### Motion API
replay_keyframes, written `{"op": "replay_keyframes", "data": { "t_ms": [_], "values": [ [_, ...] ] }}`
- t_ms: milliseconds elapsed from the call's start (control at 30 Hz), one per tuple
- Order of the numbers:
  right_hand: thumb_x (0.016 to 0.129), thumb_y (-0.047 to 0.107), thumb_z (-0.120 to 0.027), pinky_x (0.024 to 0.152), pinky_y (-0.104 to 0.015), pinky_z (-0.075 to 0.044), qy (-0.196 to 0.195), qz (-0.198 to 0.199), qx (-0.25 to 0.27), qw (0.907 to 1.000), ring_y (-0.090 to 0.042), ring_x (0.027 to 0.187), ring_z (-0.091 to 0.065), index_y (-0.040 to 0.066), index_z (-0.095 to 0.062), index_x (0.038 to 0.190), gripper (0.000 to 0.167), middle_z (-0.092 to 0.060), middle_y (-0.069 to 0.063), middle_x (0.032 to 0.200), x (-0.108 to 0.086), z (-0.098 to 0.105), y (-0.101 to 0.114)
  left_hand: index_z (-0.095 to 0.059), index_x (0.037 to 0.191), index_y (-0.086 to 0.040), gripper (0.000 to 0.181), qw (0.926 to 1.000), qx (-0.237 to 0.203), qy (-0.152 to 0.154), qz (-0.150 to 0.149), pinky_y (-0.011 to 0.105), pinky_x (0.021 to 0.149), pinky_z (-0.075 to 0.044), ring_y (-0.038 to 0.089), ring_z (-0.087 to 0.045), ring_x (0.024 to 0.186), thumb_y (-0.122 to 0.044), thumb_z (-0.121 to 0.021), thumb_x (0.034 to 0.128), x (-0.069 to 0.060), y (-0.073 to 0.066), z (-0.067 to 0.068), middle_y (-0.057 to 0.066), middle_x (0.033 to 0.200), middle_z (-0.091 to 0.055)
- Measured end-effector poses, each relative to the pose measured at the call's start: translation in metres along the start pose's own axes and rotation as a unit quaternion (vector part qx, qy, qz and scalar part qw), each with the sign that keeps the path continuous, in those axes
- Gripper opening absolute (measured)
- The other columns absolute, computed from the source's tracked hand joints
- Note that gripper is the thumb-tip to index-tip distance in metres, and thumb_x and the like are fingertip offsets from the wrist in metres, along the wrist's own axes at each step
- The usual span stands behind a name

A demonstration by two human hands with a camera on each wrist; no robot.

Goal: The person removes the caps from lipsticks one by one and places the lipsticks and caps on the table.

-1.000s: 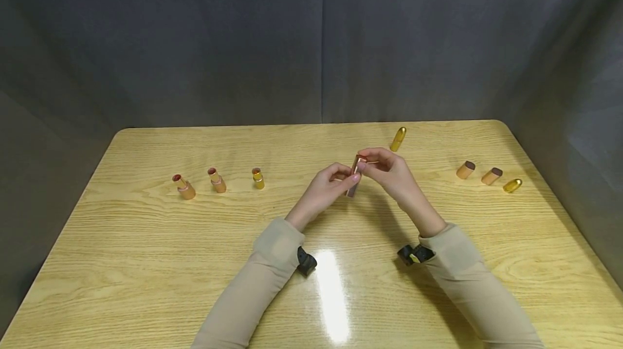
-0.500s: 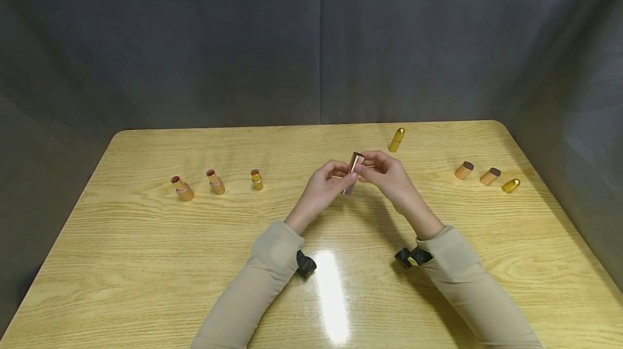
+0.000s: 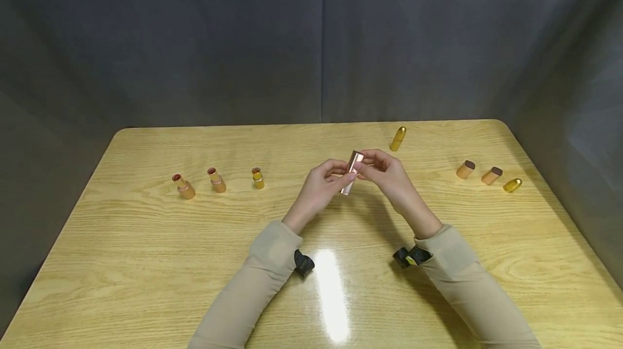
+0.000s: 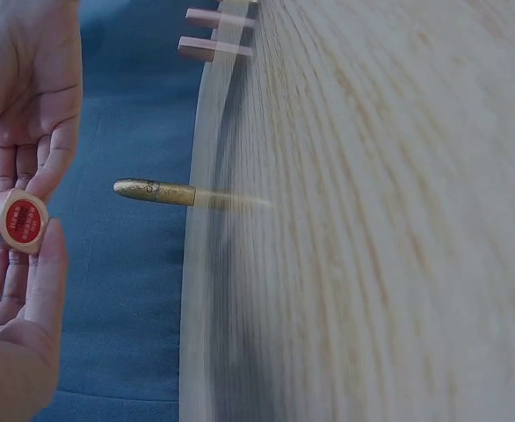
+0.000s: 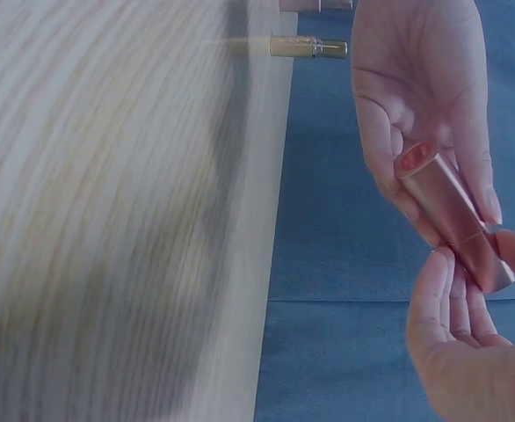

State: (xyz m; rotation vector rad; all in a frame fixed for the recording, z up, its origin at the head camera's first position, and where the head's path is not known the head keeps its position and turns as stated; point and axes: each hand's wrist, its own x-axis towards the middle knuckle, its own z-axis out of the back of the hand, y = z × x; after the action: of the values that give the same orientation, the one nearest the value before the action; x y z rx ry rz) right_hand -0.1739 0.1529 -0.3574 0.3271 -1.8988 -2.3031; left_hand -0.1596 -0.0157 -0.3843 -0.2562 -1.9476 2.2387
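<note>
Both hands share one rose-gold lipstick tube [image 3: 357,158], tilted above the middle of the table. My left hand [image 3: 318,188] pinches its lower part between thumb and fingers; in the left wrist view a red round label [image 4: 24,221] shows on its end. Higher up, my right hand [image 3: 389,178] grips the other part with thumb and curled fingers. A seam crosses the tube in the right wrist view, and the two parts sit together there. Beyond the right hand, a gold bullet-shaped lipstick [image 3: 398,138] stands upright near the back edge.
At the left stand uncapped lipsticks: two rose-gold lipsticks [image 3: 217,180] and one gold lipstick [image 3: 258,178]. To the right are two rose-gold caps [image 3: 465,169] and a gold cap [image 3: 512,185]. A dark curtain [image 3: 233,57] hangs behind the wooden table [image 3: 146,262].
The right fingers have slid from over the tube's top end to lower on its side, uncovering that end. The tube has turned a little in the hands.
</note>
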Motion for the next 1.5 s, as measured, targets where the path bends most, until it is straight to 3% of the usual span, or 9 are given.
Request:
{"op": "replay_keyframes", "data": {
  "t_ms": [233, 600, 867, 1100, 1333, 1500],
  "values": [
    [0.095, 0.011, -0.057, 0.084, -0.021, -0.054, 0.005, 0.004, 0.015, 0.9999, 0.001, 0.086, -0.060, -0.011, -0.049, 0.125, 0.039, -0.060, 0.012, 0.093, -0.0013, 0.0003, -0.0016, -0.059, 0.123, -0.003, 0.037, 1.0000, -0.003, 0.007, 0.003, 0.025, 0.078, -0.054, 0.025, -0.066, 0.100, -0.022, -0.064, 0.0926, -0.0002, 0.0004, 0.0010, 0.016, 0.118, -0.064],
    [0.094, 0.015, -0.059, 0.082, -0.019, -0.054, 0.003, -0.011, 0.039, 0.9992, 0.001, 0.088, -0.060, -0.005, -0.052, 0.123, 0.036, -0.061, 0.013, 0.094, -0.0023, 0.0006, -0.0021, -0.060, 0.125, -0.005, 0.037, 0.9999, 0.005, 0.008, 0.006, 0.047, 0.085, -0.053, 0.025, -0.065, 0.098, -0.024, -0.064, 0.0926, -0.0012, -0.0011, 0.0035, 0.015, 0.119, -0.063],
    [0.095, 0.012, -0.056, 0.081, -0.017, -0.053, 0.005, -0.030, 0.093, 0.9952, 0.001, 0.087, -0.062, -0.009, -0.047, 0.127, 0.039, -0.063, 0.014, 0.093, -0.0016, 0.0023, -0.0041, -0.059, 0.127, -0.008, 0.039, 0.9997, 0.020, 0.015, -0.001, 0.032, 0.074, -0.053, 0.018, -0.064, 0.089, -0.023, -0.065, 0.0920, -0.0006, -0.0002, 0.0056, 0.014, 0.119, -0.064],
    [0.096, 0.009, -0.054, 0.080, -0.016, -0.053, 0.006, -0.037, 0.120, 0.9921, 0.000, 0.086, -0.062, -0.008, -0.044, 0.129, 0.039, -0.063, 0.013, 0.093, -0.0008, 0.0041, -0.0044, -0.056, 0.132, -0.011, 0.043, 0.9995, 0.013, 0.029, 0.007, 0.041, 0.077, -0.053, 0.017, -0.064, 0.089, -0.025, -0.064, 0.0928, -0.0022, 0.0006, 0.0055, 0.013, 0.123, -0.062],
    [0.097, 0.007, -0.051, 0.079, -0.015, -0.053, -0.018, -0.017, 0.157, 0.9872, 0.000, 0.084, -0.062, 0.001, -0.049, 0.117, 0.022, -0.063, 0.011, 0.090, -0.0004, 0.0053, -0.0017, -0.057, 0.131, -0.010, 0.041, 0.9991, 0.010, 0.036, 0.019, 0.043, 0.083, -0.054, 0.022, -0.065, 0.095, -0.021, -0.065, 0.0921, -0.0030, 0.0015, 0.0067, 0.013, 0.124, -0.062],
    [0.097, 0.006, -0.050, 0.078, -0.015, -0.054, -0.037, -0.011, 0.191, 0.9809, -0.001, 0.081, -0.063, 0.006, -0.049, 0.110, 0.013, -0.063, 0.011, 0.087, -0.0003, 0.0095, 0.0023, -0.059, 0.127, -0.008, 0.040, 0.9993, 0.018, 0.025, 0.023, 0.032, 0.080, -0.054, 0.022, -0.066, 0.098, -0.020, -0.067, 0.0901, -0.0035, 0.0030, 0.0089, 0.012, 0.119, -0.062]
  ]
}}
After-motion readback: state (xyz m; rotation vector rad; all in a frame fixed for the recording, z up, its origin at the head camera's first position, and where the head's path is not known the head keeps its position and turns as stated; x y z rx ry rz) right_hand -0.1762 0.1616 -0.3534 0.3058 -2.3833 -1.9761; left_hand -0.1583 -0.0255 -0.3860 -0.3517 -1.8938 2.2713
